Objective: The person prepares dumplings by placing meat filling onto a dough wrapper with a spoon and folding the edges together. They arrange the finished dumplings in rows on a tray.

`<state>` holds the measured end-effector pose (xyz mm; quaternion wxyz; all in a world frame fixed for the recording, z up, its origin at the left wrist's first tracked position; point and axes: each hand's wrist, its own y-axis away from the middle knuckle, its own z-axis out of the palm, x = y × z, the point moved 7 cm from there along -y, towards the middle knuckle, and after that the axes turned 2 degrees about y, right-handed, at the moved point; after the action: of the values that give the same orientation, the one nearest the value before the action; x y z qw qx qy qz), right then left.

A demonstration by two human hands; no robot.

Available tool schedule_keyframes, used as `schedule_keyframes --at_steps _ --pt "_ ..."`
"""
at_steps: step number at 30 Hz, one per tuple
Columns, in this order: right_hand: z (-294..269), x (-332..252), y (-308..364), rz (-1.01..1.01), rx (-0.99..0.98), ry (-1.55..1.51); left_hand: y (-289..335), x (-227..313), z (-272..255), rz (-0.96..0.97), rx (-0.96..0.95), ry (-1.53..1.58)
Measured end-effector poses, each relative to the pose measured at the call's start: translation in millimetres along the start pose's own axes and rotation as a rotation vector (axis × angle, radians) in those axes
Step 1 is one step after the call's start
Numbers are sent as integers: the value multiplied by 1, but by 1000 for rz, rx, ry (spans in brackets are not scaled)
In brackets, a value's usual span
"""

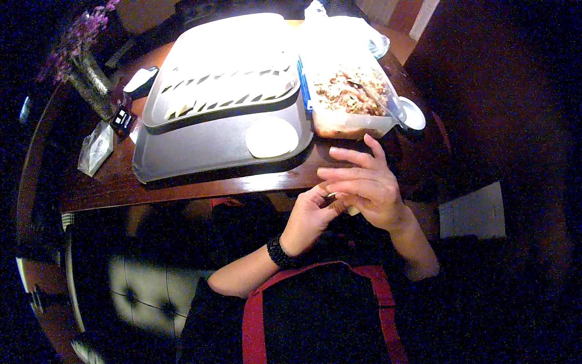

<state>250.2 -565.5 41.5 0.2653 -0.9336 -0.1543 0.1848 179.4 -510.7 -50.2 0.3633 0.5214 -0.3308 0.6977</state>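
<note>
Close together in front of the table edge, my left hand [308, 219] and my right hand [377, 193] are both closed on a small pale dumpling [353, 210], mostly hidden by the fingers. The right hand's upper fingers stretch out over the left thumb. Beyond them stands a clear plastic container [357, 126] of chopped filling [345, 91], with a spoon [395, 110] leaning in it. To its left, round white dumpling wrappers [271, 138] lie on the lower grey tray [200, 148]. An overlapping upper tray [159, 112] holds pale dumplings [236, 97] in rows, washed out by glare.
A small white dish [413, 114] sits right of the container, and a crumpled plastic bag [378, 45] lies behind it. At the table's left are a vase of purple flowers [90, 82], a clear packet [97, 147] and a small dark box [123, 120].
</note>
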Motion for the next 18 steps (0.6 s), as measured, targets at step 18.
schedule_keyframes --at_steps 18 --pt "5 6 -1 94 90 4 -6 4 -1 94 72 -67"
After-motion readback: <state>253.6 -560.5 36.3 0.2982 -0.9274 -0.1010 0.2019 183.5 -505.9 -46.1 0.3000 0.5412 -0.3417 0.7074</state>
